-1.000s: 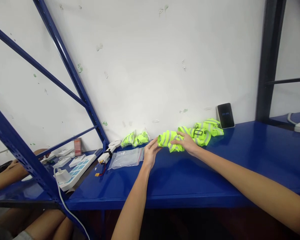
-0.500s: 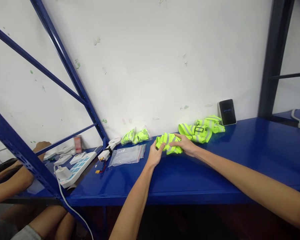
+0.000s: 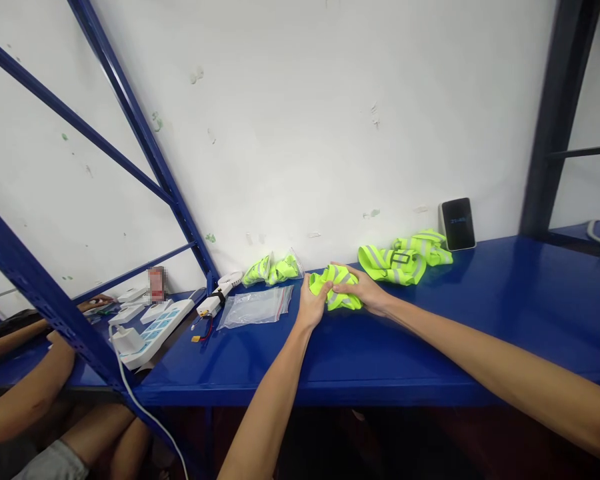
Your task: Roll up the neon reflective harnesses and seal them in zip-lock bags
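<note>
Reflective yellow-green strap (image 3: 347, 301), bunched into a small bundle, sits between a person's bare hands at the middle of the scene, over the blue tabletop (image 3: 430, 333); whether it touches the surface cannot be told. The left hand (image 3: 312, 305) grasps its left side while the right hand (image 3: 369, 291) grips it from the right, thumbs close together on the near face, a two-sided hold that appears to stop the loose folds springing open. Clear plastic bags (image 3: 254, 309) lie flat to the left, seemingly placed for easy reach of the left hand. Beyond them, along the wall (image 3: 300, 133), two similar bundles (image 3: 283, 268) rest in clear plastic, which likely keeps them compact. At far right, loosely heaped straps (image 3: 393, 265) with a dark buckle (image 3: 401, 258) lie near the wall, apparently set back from the hands. Beside them, a dark-screened device (image 3: 459, 224) leans upright, presumably so its display faces the person.
</note>
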A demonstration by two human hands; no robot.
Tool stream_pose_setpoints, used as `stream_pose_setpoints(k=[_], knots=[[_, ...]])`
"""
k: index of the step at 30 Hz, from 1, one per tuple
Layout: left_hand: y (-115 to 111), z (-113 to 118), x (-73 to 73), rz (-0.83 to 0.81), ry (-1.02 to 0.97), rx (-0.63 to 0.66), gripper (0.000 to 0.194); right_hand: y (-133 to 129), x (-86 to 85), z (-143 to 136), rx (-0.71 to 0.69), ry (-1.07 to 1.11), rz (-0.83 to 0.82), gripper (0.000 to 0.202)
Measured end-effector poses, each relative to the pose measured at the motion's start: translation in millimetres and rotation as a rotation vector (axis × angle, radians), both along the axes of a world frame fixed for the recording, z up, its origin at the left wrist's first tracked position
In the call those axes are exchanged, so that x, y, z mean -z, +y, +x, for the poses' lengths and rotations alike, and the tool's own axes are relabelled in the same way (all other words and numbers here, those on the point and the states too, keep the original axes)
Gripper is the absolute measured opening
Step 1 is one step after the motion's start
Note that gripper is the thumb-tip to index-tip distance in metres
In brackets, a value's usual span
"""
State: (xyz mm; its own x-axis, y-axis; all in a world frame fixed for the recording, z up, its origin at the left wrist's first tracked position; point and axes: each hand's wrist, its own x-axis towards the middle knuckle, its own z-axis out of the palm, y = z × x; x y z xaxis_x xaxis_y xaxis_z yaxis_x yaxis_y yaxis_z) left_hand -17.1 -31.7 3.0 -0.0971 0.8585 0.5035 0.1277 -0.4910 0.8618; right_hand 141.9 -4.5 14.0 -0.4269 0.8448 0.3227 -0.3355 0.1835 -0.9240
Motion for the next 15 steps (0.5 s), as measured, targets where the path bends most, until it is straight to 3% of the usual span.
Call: stream_pose_setpoints(k=[4, 8, 11, 15], knots=[[-1, 2, 4.5, 0.001, -0.024, 0.071, 0.052, 1, 0.5, 1, 0.003, -0.03, 0.067, 0.067], [-4, 4, 8.0, 0.002, 0.096, 0.063, 0.051, 4, 0.7, 3, 0.046, -0.074, 0.027, 0.057], [-5, 7, 4.1, 0.046, 0.223, -0.093, 0.045, 9, -2.9, 6, 0.13, -0.095, 0.058, 0.054], [-5, -9, -12.8, 0.139, 0.46, -0.444, 0.039, 17, -8.2, 14, 0.335, -0.215, 0.103, 0.061]])
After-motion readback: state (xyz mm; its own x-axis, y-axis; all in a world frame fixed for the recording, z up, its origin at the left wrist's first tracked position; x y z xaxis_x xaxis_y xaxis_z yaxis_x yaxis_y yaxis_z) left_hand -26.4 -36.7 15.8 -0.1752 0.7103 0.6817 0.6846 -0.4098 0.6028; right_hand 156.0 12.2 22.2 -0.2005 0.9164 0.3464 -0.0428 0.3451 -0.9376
